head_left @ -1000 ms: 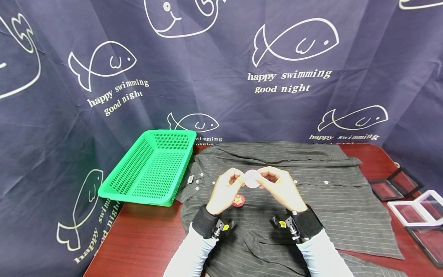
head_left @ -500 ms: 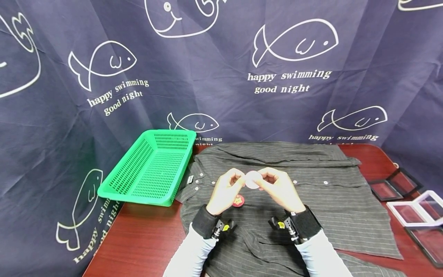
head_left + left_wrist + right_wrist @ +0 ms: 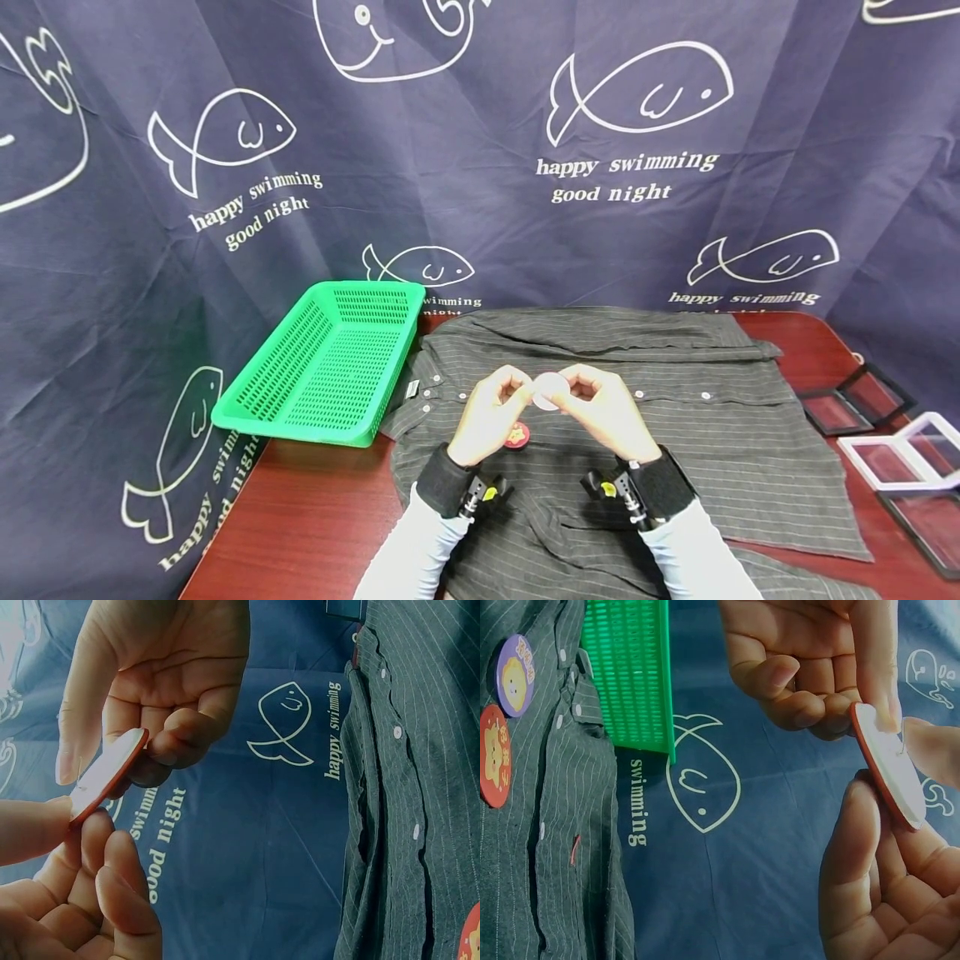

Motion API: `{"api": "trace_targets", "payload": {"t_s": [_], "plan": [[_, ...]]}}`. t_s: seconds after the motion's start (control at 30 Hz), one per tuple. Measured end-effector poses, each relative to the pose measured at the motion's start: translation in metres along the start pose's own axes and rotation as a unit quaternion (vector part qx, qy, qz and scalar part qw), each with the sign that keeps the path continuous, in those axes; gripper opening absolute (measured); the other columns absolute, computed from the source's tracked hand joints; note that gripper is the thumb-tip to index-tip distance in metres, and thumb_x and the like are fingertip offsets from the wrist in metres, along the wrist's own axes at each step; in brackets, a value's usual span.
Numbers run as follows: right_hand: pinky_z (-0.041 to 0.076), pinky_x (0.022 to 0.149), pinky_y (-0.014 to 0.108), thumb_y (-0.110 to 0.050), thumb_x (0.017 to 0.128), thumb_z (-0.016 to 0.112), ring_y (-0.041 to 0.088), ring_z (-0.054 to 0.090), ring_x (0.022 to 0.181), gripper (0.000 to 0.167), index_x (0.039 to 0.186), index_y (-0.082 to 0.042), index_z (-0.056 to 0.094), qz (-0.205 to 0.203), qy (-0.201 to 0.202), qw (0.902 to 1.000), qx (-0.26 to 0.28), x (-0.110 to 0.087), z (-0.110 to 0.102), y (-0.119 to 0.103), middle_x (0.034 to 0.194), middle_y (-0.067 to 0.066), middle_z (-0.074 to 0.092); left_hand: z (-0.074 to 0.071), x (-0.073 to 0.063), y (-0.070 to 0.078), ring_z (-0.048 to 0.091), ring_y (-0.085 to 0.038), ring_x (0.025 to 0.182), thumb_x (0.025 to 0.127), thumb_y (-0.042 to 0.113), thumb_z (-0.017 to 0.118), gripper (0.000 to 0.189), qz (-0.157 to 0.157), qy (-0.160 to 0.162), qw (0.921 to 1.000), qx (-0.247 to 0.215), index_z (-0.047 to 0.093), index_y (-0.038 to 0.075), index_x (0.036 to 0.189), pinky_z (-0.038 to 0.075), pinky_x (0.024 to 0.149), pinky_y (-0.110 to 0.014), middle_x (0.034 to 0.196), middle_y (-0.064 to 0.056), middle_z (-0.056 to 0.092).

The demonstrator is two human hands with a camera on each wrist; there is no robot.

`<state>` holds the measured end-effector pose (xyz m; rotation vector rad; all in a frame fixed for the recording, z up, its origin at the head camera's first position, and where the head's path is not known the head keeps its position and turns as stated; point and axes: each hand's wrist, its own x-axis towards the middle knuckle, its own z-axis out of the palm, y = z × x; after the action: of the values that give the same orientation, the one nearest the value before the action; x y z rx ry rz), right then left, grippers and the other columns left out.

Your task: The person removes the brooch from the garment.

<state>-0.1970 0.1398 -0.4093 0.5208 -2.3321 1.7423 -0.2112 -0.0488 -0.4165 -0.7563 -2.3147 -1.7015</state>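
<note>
Above a dark striped shirt, both hands hold a round pin badge between them. Its white back faces up and its edge is red, with a thin metal pin on the back in both wrist views. My left hand pinches one edge of the badge between thumb and fingers. On the opposite edge my right hand does likewise, its thumb by the pin in the right wrist view. A red badge with a yellow star figure lies on the shirt below the left hand. Beside it is a purple badge.
A green plastic basket stands at the back left of the reddish table. Along the right edge lie a white open frame and black frames. A dark blue fish-print curtain hangs behind.
The held badge has shifted slightly to the right between the fingers. Both hands have stayed almost in place, and the things on the table have not moved.
</note>
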Motion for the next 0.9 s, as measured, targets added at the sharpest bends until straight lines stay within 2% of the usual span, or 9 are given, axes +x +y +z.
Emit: {"api": "trace_targets", "payload": {"t_s": [0.33, 0.9], "plan": [[0.049, 0.056, 0.02, -0.01, 0.087, 0.073, 0.003, 0.059, 0.061, 0.013, 0.096, -0.001, 0.069, -0.005, -0.008, 0.9999, -0.005, -0.0006, -0.0011, -0.0008, 0.074, 0.007, 0.066, -0.0013, -0.0007, -0.0003, 0.055, -0.003, 0.068, 0.096, 0.014, 0.062, 0.015, 0.009, 0.001, 0.9999, -0.009, 0.065, 0.0, 0.09, 0.046, 0.065, -0.019, 0.078, -0.016, 0.066], [0.048, 0.056, 0.02, -0.01, 0.088, 0.072, 0.011, 0.06, 0.06, 0.011, 0.095, -0.002, 0.07, -0.021, 0.003, 0.9993, -0.03, -0.0017, 0.0003, -0.0019, 0.073, 0.008, 0.066, -0.0008, 0.0001, 0.0036, 0.049, 0.0, 0.062, 0.095, 0.006, 0.061, 0.014, -0.004, -0.009, 0.9999, -0.005, 0.064, -0.008, 0.093, 0.042, 0.06, -0.021, 0.078, -0.022, 0.064]]}}
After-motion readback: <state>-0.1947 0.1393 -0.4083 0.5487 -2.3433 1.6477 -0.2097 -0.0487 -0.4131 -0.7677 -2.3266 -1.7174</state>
